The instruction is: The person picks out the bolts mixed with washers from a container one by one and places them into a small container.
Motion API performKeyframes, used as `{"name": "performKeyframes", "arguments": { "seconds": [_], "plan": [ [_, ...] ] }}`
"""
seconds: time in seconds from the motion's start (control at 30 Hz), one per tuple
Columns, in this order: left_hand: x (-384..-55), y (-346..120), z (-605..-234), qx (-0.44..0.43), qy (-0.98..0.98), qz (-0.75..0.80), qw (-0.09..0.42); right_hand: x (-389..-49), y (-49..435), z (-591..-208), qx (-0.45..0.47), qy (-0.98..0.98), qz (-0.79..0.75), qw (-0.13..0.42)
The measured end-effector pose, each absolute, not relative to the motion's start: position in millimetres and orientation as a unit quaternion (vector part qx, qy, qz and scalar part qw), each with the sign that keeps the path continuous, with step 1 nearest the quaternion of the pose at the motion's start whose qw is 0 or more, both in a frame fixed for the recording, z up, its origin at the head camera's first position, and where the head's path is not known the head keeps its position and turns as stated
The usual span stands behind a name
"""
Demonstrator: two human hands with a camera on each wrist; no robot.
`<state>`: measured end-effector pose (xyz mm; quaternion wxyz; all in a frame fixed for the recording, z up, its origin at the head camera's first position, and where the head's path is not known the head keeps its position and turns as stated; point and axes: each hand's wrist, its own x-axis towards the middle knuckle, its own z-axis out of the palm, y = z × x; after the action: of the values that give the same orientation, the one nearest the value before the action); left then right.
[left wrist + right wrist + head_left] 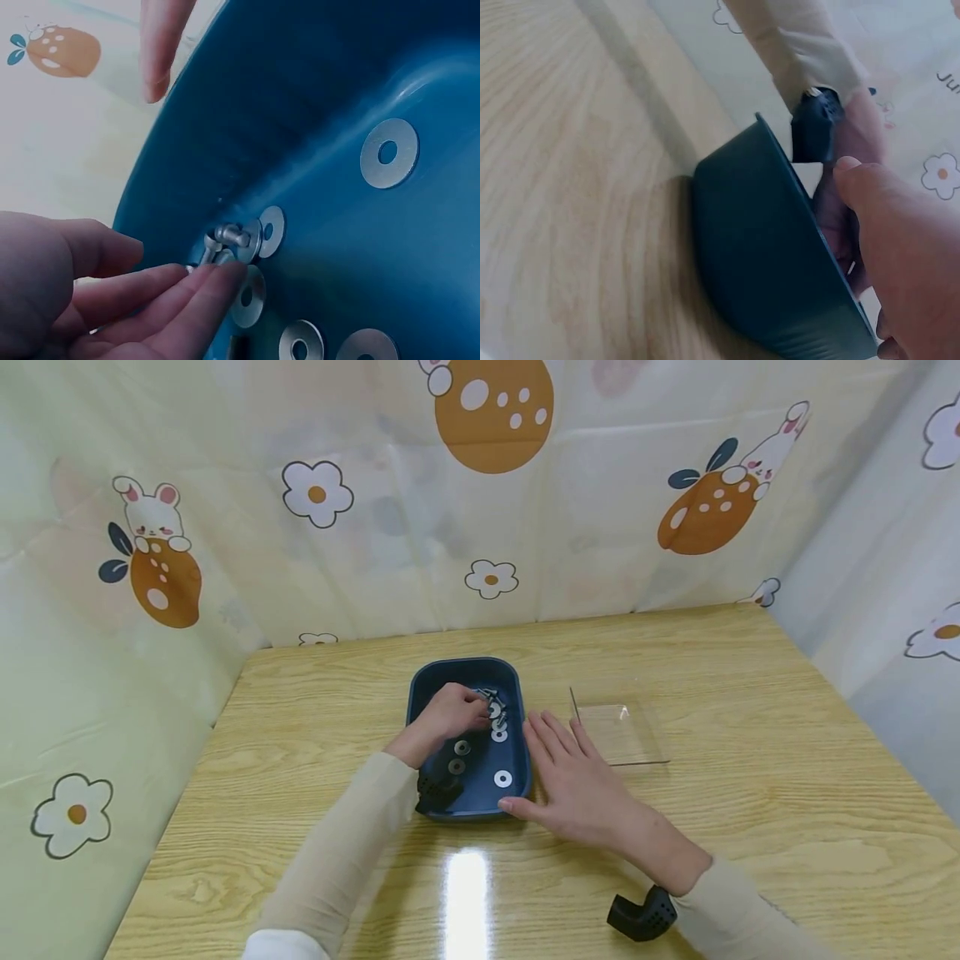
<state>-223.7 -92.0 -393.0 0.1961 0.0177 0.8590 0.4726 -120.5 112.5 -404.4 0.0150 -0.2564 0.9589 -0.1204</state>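
L hand (452, 710) in tray (478, 795), lengthwise fwd

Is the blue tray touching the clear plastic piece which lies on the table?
Apart. The head view shows it: a strip of table is visible between the right rim of the blue tray and the clear plastic piece.

Part of the blue tray (465, 672) is covered by the left hand (452, 710), and it cannot be told if anything is held inside that hand. The bolts (492, 695) by its fingertips are too small and jumbled to be counted. Below the left fingers, a washer (367, 340) is cut off by the bottom edge. One corner of the clear plastic piece (626, 739) is hidden behind the right hand (581, 789).
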Motion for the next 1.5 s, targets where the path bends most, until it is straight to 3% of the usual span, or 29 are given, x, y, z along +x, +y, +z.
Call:
{"name": "performKeyframes", "arguments": {
  "seconds": [0.83, 1.5],
  "plan": [
    [-237, -78, -397, -0.033, 0.779, 0.565, 0.27, -117, 105, -422, -0.252, 0.96, -0.122, -0.018],
    [-242, -73, -408, -0.054, 0.756, 0.593, 0.272, -117, 107, -421, -0.254, 0.959, -0.127, -0.013]
  ]
}}
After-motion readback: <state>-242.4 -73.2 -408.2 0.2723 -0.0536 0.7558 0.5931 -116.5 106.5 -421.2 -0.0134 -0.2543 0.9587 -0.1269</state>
